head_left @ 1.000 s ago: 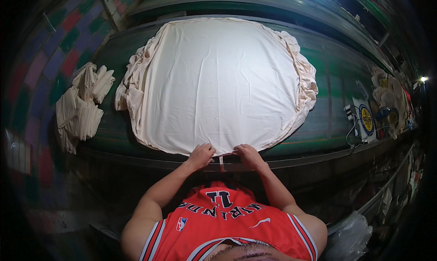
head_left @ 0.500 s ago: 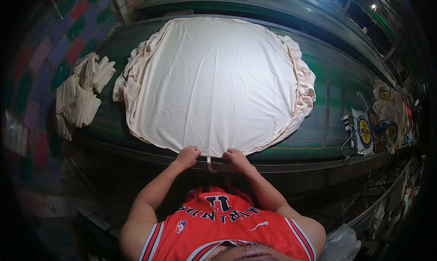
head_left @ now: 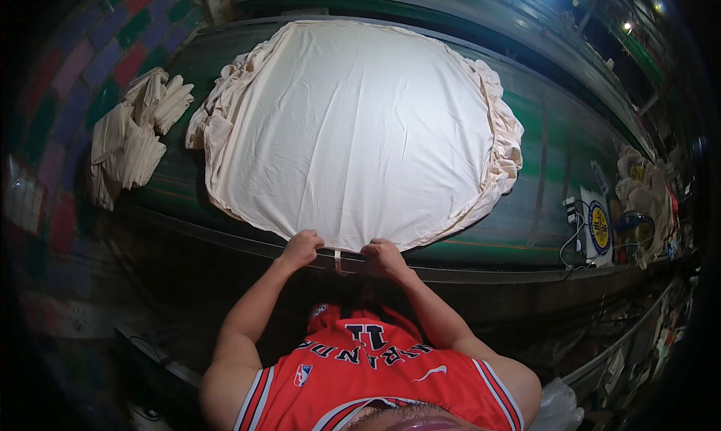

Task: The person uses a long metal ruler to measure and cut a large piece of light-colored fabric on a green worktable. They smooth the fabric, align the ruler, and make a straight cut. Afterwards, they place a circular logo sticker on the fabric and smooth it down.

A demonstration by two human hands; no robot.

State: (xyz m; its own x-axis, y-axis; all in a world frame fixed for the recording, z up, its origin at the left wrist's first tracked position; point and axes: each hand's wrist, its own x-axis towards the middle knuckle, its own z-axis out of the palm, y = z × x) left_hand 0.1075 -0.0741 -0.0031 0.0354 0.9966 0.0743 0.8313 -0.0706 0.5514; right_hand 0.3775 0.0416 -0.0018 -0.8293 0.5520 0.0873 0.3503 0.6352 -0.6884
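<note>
A large cream cloth (head_left: 353,130) lies spread on the green table (head_left: 541,160), its middle creased and its two sides gathered into ruffled bunches. My left hand (head_left: 303,246) and my right hand (head_left: 381,253) are closed on its near edge, one each side of a short pale tab (head_left: 337,261) that hangs over the table's front rail. Both sets of fingertips are partly hidden at the fabric edge.
Folded cream cloths (head_left: 128,138) lie at the left beside a painted brick wall (head_left: 82,63). At the right are a power strip with cables (head_left: 571,217), a printed white sheet (head_left: 599,235) and piled cloths (head_left: 642,198). Crumpled clear plastic (head_left: 556,405) lies at the lower right.
My hands and the cloth's near edge have shifted to the left in view, and the surroundings appear slightly moved. Both hands stay closed on the edge.
</note>
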